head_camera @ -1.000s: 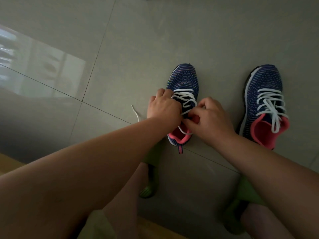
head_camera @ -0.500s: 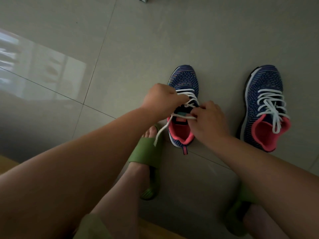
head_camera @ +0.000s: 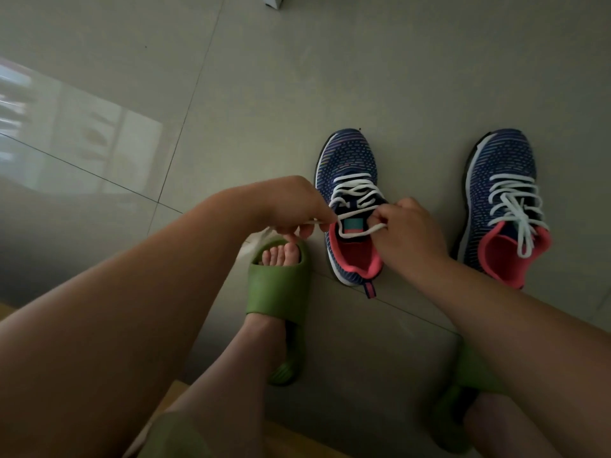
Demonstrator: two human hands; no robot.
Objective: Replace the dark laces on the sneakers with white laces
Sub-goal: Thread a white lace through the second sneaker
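Note:
Two navy knit sneakers with pink lining stand on the floor, toes pointing away. The left sneaker [head_camera: 347,160] carries a white lace [head_camera: 355,193] threaded up its eyelets. My left hand [head_camera: 294,203] pinches one lace end to the shoe's left. My right hand [head_camera: 406,229] pinches the other end over the shoe's opening, and the lace loops slack across the tongue between them. The right sneaker [head_camera: 502,166] stands apart, fully laced in white lace [head_camera: 515,206], ends hanging loose into its opening.
Grey floor tiles [head_camera: 297,77] with a window reflection at left. My feet wear green slides: left slide [head_camera: 281,285] right beside the left sneaker, right slide [head_camera: 469,391] below the right arm. A small white object [head_camera: 274,0] at the top edge.
Both hands left the upper eyelets and drew back toward me. The left hand pulled its lace end out to the left; the right hand pulled its end over the opening. My left foot came into view.

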